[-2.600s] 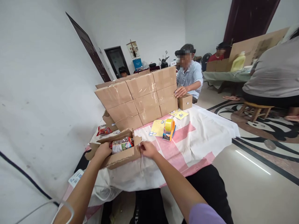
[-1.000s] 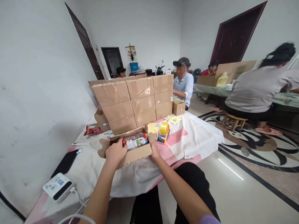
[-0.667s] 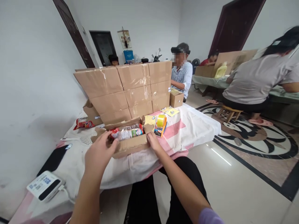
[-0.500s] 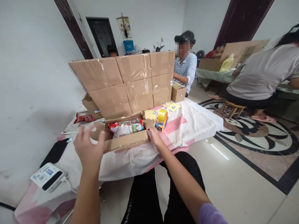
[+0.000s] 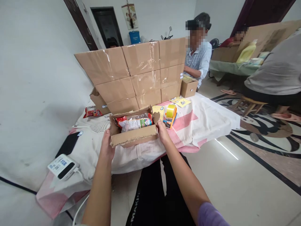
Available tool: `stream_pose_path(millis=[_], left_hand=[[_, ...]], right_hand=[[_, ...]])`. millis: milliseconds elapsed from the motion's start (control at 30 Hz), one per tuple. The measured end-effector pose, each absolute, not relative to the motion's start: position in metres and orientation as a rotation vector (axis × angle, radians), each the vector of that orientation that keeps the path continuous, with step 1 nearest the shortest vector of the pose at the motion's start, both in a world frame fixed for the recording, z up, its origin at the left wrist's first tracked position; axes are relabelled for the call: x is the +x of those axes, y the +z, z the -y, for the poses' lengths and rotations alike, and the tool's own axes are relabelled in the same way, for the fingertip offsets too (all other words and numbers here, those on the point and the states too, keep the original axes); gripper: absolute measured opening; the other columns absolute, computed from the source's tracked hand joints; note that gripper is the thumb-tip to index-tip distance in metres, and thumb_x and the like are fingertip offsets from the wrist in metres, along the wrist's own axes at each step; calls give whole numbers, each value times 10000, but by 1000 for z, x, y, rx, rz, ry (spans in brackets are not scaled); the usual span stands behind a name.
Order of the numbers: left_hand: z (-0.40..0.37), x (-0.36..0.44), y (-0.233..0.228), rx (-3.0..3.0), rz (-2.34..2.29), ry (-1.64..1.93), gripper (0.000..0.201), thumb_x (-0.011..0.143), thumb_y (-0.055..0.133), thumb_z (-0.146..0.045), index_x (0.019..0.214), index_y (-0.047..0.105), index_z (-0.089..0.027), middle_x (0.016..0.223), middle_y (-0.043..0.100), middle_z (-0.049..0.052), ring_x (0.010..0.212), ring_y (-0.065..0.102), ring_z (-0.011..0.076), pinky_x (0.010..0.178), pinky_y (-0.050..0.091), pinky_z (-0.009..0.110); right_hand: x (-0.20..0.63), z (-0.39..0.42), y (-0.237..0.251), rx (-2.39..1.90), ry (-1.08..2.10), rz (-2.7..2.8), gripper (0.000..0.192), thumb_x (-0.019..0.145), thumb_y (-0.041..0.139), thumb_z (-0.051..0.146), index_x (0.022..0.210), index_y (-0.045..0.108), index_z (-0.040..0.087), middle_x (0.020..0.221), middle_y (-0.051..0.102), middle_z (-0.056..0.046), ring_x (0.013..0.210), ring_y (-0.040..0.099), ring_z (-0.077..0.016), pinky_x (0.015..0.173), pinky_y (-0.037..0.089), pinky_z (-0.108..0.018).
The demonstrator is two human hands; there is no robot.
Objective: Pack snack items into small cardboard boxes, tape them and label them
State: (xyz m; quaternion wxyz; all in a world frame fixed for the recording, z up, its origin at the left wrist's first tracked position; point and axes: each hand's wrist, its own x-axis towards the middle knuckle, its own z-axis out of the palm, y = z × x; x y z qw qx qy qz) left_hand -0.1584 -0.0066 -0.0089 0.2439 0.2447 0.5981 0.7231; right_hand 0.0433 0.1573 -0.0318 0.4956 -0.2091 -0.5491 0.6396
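Note:
An open cardboard box (image 5: pixel 134 138) with torn upper edges sits near the front of the cloth-covered table, between my hands. Inside it lies a clear plastic packet (image 5: pixel 135 123) with red ends and a printed label. My left hand (image 5: pixel 107 146) presses against the box's left end, its fingers partly hidden behind the cardboard. At the right end, my right hand (image 5: pixel 162 129) grips the torn corner. Just right of that hand stand a tape dispenser with yellow tape (image 5: pixel 171 113) and a yellow card (image 5: pixel 158 110).
A tall panel of taped cardboard (image 5: pixel 145 75) stands across the table behind the box. Leftward are a red packet (image 5: pixel 92 112), a white slotted ladle (image 5: pixel 100 127), a black flat item (image 5: pixel 68 144) and a white cabled device (image 5: pixel 63 167). A small carton (image 5: pixel 188 86) and a person (image 5: pixel 198 59) are beyond.
My left hand has moved from open in the air onto the box's left end, and the left flap now stands up. My right hand keeps its hold. The view has shifted slightly.

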Motion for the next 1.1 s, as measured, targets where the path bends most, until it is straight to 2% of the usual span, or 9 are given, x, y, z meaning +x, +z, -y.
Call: stream_pose_path(millis=[100, 200, 367, 533, 700, 800, 900, 1000, 1100], left_hand=[[8, -162, -5, 619, -1569, 1947, 627, 839, 613, -514, 1388, 499, -231, 1394, 613, 81, 1177, 646, 244, 817, 584, 274], [7, -162, -5, 623, -1576, 1909, 597, 839, 607, -494, 1372, 504, -244, 1378, 622, 68, 1170, 651, 251, 812, 591, 288], [5, -157, -6, 609, -1591, 1929, 530, 873, 551, -435, 1366, 500, -247, 1344, 643, 50, 1187, 645, 238, 828, 593, 281], [4, -151, -1, 587, -1587, 1937, 579, 891, 510, -396, 1438, 458, -214, 1420, 600, 78, 1252, 613, 253, 883, 590, 305], [2, -156, 11, 606, -1610, 1898, 671, 887, 510, -302, 1541, 363, -257, 1498, 542, 62, 1314, 577, 254, 961, 570, 344], [-4, -163, 15, 659, -1632, 1897, 593, 910, 493, -303, 1498, 448, -240, 1535, 502, 46, 1376, 520, 230, 1044, 524, 335], [-11, -166, 16, 692, -1674, 1924, 550, 940, 495, -386, 1458, 495, -198, 1515, 522, 88, 1364, 533, 236, 1069, 508, 348], [-7, -157, 13, 722, -1722, 1961, 521, 965, 460, -470, 1416, 537, -221, 1449, 586, 101, 1293, 593, 239, 1032, 533, 350], [27, -131, -8, 725, -1836, 2039, 494, 981, 397, -530, 1293, 625, -223, 1302, 674, 100, 1257, 603, 240, 1047, 514, 362]], right_hand=[[42, -157, -25, -441, 1648, 1237, 503, 900, 531, 553, 1274, 613, 226, 1355, 638, -42, 1317, 553, -236, 1110, 453, -395], [42, -157, -18, -458, 1703, 1207, 509, 871, 582, 517, 1295, 602, 236, 1384, 626, -37, 1310, 565, -251, 1086, 479, -406], [41, -155, -11, -537, 1746, 1153, 517, 808, 681, 470, 1262, 618, 231, 1368, 639, -46, 1302, 571, -269, 1130, 429, -445], [46, -149, -8, -620, 1796, 1093, 572, 757, 731, 480, 1254, 635, 213, 1375, 635, -67, 1301, 571, -288, 1135, 421, -458], [47, -149, 1, -627, 1722, 1150, 643, 780, 686, 442, 1373, 588, 214, 1490, 547, -71, 1405, 479, -269, 1199, 344, -460], [46, -151, 6, -545, 1577, 1275, 615, 811, 627, 402, 1396, 587, 215, 1543, 489, -36, 1481, 377, -214, 1261, 226, -408], [44, -152, 8, -534, 1517, 1361, 606, 836, 600, 418, 1405, 582, 211, 1550, 479, -28, 1486, 371, -212, 1272, 200, -411], [50, -145, 8, -565, 1486, 1411, 567, 896, 566, 484, 1406, 578, 238, 1556, 470, -19, 1478, 388, -231, 1260, 247, -448], [87, -125, -8, -600, 1414, 1421, 460, 942, 522, 536, 1324, 635, 308, 1487, 554, -15, 1395, 498, -263, 1202, 364, -499]])
